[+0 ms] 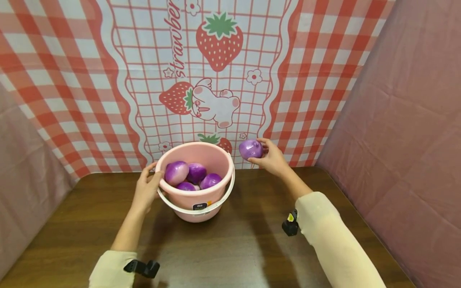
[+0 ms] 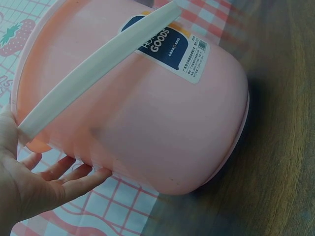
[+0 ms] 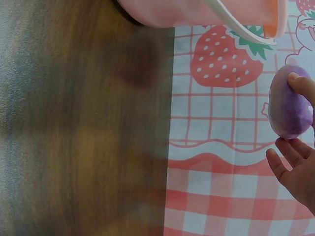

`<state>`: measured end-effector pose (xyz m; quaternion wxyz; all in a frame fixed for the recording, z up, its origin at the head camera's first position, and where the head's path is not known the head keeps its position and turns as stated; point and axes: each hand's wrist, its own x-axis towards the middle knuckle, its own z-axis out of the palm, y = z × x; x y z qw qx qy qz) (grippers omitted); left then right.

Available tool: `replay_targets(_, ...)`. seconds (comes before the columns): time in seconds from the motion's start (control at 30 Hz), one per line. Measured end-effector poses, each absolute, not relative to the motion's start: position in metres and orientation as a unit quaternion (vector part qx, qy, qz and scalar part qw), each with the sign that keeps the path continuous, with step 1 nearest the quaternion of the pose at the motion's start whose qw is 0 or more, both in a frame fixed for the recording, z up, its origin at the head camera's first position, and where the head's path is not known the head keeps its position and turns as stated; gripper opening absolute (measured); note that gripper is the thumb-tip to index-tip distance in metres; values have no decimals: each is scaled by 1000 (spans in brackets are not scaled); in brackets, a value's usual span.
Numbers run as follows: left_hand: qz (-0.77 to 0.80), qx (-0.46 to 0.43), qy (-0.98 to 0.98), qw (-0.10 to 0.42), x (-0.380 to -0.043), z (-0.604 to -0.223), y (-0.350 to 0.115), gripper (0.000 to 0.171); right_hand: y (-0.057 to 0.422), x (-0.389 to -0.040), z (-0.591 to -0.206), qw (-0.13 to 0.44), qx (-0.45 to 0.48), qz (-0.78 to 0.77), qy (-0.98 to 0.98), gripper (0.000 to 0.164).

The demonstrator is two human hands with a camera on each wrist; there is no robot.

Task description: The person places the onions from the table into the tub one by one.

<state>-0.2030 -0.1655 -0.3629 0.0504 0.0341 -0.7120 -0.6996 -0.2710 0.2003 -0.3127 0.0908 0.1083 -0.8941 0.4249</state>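
Observation:
A pink bucket [image 1: 196, 200] with a white handle [image 2: 93, 73] stands on the table, holding several purple onions [image 1: 176, 173]. My left hand [image 1: 147, 188] holds the bucket's left rim; in the left wrist view its fingers [image 2: 81, 184] lie against the outer wall, below the rim. To the right of the bucket, my right hand [image 1: 270, 158] grips a smooth, shiny purple onion [image 1: 250, 149] in the air, apart from the bucket. The right wrist view shows this onion [image 3: 288, 103] pinched between the thumb and the fingers.
The brown wooden table [image 1: 216, 256] ends at a back wall cloth [image 1: 313, 80] with red checks and strawberries. Pinkish cloth [image 1: 399, 140] hangs on both sides. A black camera mount sits on each forearm. The bucket's label [image 2: 170, 49] faces me.

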Motion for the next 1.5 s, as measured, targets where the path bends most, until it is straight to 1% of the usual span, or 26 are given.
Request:
replay_targets(0.57, -700, 30, -712, 53, -203, -364, -165, 54, 193, -271, -297, 90, 114, 411, -900, 77)
replay_targets(0.87, -700, 29, -711, 56, -204, -364, -165, 54, 188, -271, -291, 97, 128, 403, -901, 79)
replay_targets(1.2, -698, 33, -714, 54, -204, -364, -166, 54, 174, -273, -288, 90, 150, 419, -891, 78)
replay_targets(1.5, -700, 31, -712, 50, -204, -363, -166, 55, 161, -270, -283, 92, 150, 409, -895, 79)
